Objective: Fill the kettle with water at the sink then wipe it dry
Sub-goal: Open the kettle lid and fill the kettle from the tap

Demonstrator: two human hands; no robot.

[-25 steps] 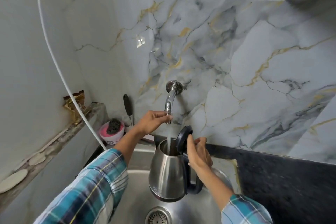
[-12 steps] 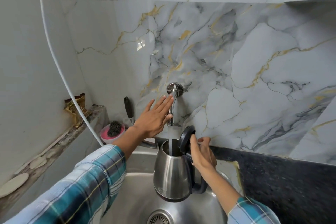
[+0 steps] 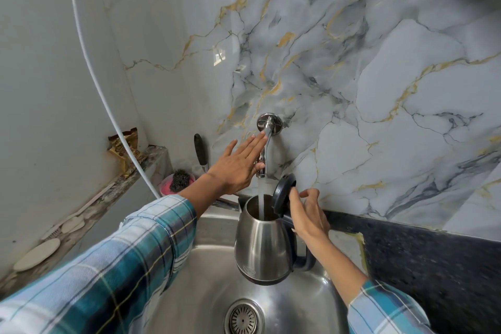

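Observation:
A steel kettle (image 3: 261,247) with a black handle hangs upright over the steel sink (image 3: 208,276), its black lid (image 3: 282,195) flipped up. Water runs from the wall tap (image 3: 264,149) straight into the kettle's mouth. My right hand (image 3: 307,215) grips the top of the kettle's handle just behind the lid, thumb and a finger raised. My left hand (image 3: 238,164) is flat and open, fingers stretched toward the tap, its palm against the tap's lever side, holding nothing.
The sink drain (image 3: 244,318) lies below the kettle. A pink bowl with a dark scrubber (image 3: 177,183) and a black-handled tool (image 3: 200,153) stand at the sink's back left. A white cord (image 3: 105,106) hangs across the left wall. A dark speckled counter (image 3: 433,260) lies to the right.
My left hand let go of the tap's spout end, opened flat and rose beside the tap. The water stream grew fuller. The kettle stayed under the tap.

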